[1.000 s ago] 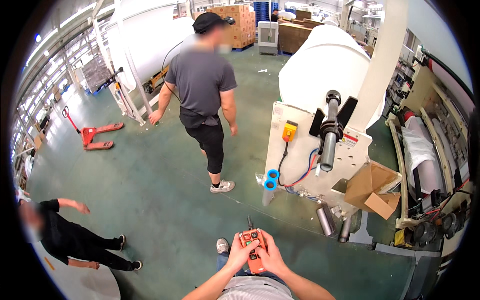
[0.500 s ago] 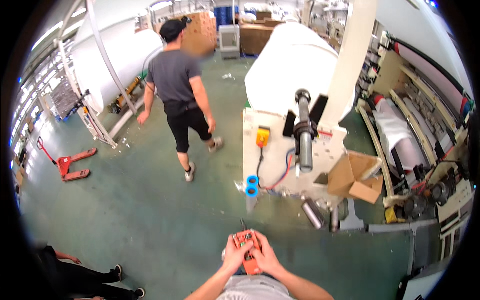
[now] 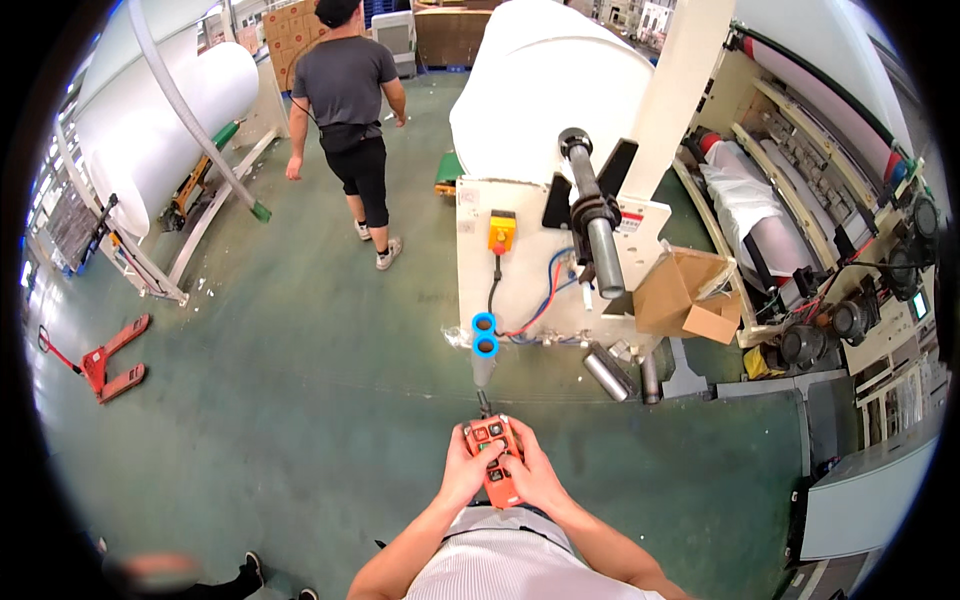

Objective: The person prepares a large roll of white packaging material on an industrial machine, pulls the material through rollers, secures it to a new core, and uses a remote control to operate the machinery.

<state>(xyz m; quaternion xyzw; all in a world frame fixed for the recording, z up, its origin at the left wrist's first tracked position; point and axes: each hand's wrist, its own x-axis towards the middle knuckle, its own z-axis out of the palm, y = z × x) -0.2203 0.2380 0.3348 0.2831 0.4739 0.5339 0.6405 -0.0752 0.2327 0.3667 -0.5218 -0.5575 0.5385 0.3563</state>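
Note:
I hold an orange remote control box (image 3: 497, 452) with dark buttons and a short antenna in front of my body. My left hand (image 3: 463, 472) grips its left side, thumb on the buttons. My right hand (image 3: 534, 474) wraps the right side and lower end. Ahead stands a white machine stand (image 3: 530, 275) carrying a huge white paper roll (image 3: 545, 90) on a steel shaft (image 3: 596, 222), with a yellow switch box (image 3: 501, 231) and blue plugs (image 3: 485, 335) on its front.
A person in a grey shirt and black trousers (image 3: 352, 110) walks away at the back. An open cardboard box (image 3: 686, 295) and metal cylinders (image 3: 605, 373) lie right of the stand. A red pallet jack (image 3: 105, 358) stands left; another white roll (image 3: 160, 130) far left. Machinery lines the right side.
My view has shifted left and closer to the machine stand. The person in grey has walked farther away toward the back. A crouching person at lower left has nearly left view.

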